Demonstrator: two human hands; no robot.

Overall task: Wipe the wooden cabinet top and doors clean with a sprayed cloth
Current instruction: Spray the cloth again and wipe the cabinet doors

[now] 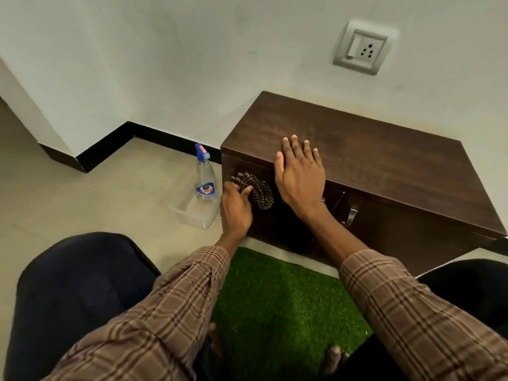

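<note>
Cabinet (384, 166) against wall, spray bottle (204, 178) in tray (192, 215) on floor left of it, mat (275, 298) in front, socket (361, 48) on wall above.

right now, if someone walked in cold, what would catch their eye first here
Probably the two hands at the dark wooden cabinet: the left hand presses a patterned cloth against the cabinet's front near its left corner, while the right hand lies flat on the top edge. Next, the bright green turf mat on the floor below, and the spray bottle standing in a clear tray left of the cabinet.
</note>
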